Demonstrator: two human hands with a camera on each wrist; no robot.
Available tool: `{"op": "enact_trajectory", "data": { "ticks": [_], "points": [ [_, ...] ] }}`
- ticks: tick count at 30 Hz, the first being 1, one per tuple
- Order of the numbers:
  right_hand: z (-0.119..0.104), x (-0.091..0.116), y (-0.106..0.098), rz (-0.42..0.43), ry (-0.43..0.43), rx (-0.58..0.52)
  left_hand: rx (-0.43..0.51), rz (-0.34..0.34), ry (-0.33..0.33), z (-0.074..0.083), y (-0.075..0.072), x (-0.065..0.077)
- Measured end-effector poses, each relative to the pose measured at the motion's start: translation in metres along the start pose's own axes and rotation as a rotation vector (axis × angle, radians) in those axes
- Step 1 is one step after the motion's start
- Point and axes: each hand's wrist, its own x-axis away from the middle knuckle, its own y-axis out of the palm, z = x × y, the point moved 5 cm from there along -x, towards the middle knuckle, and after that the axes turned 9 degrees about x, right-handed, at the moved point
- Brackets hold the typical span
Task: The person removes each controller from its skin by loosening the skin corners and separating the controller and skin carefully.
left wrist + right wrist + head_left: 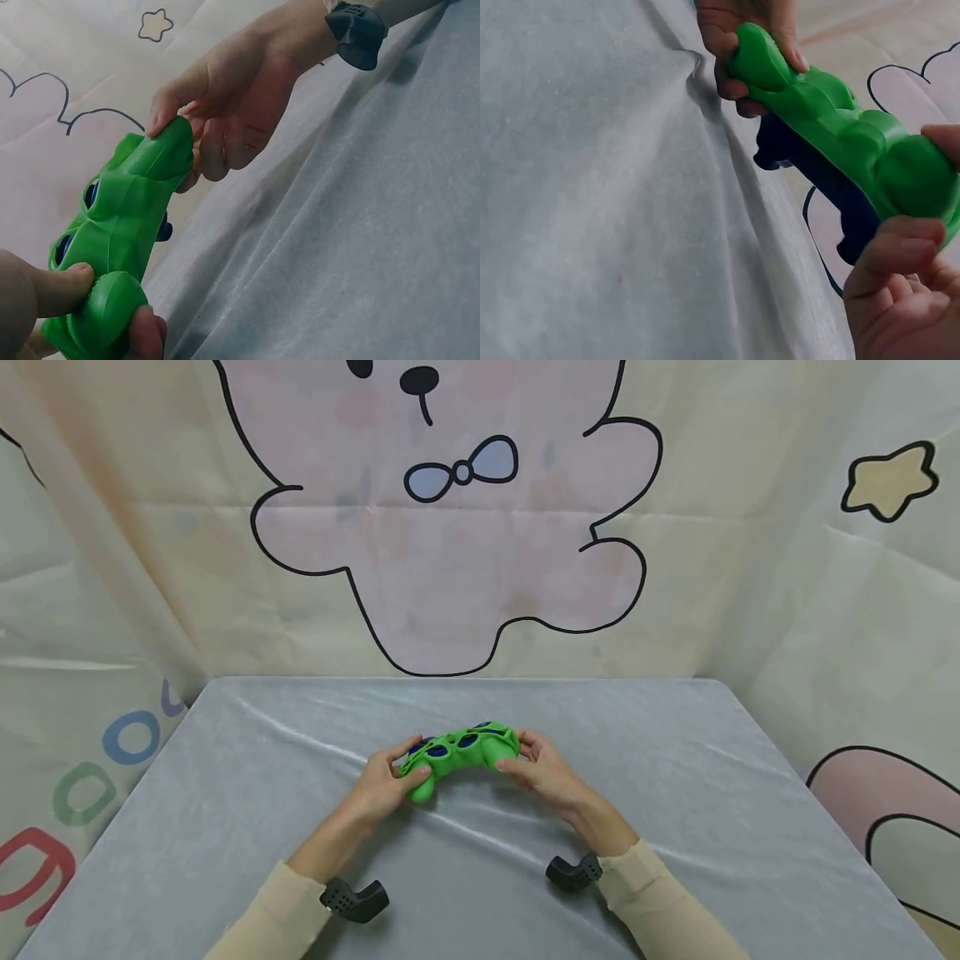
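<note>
Both hands (380,785) (551,774) gripping green controller (453,761), forearms (273,910) converging, far-side grip partly hidden

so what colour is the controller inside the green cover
Dark blue; the controller shows best in the right wrist view.

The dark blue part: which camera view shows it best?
The right wrist view, because a long stretch of the dark blue part shows beside the green cover. The head and left wrist views show only small patches.
</note>
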Motion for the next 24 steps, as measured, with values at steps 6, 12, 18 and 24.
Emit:
{"op": "enact_trajectory", "data": {
  "ticks": [6, 12, 18, 24],
  "points": [
    [-0.0019, 0.0030, 0.0029, -0.066, -0.088, 0.151, 0.054, 0.000, -0.031, -0.0041, -0.0029, -0.0025],
    [-0.0058, 0.0031, 0.0055, -0.069, -0.167, 0.189, 0.053, 0.028, -0.049, -0.0037, -0.0075, -0.0054],
    [-0.0071, 0.0013, 0.0051, -0.013, -0.161, 0.217, 0.081, 0.039, -0.054, -0.0006, -0.0099, -0.0055],
    [-0.0047, 0.0006, 0.0044, 0.012, -0.078, 0.280, 0.010, -0.002, -0.033, 0.0010, -0.0085, -0.0027]
  ]
}}
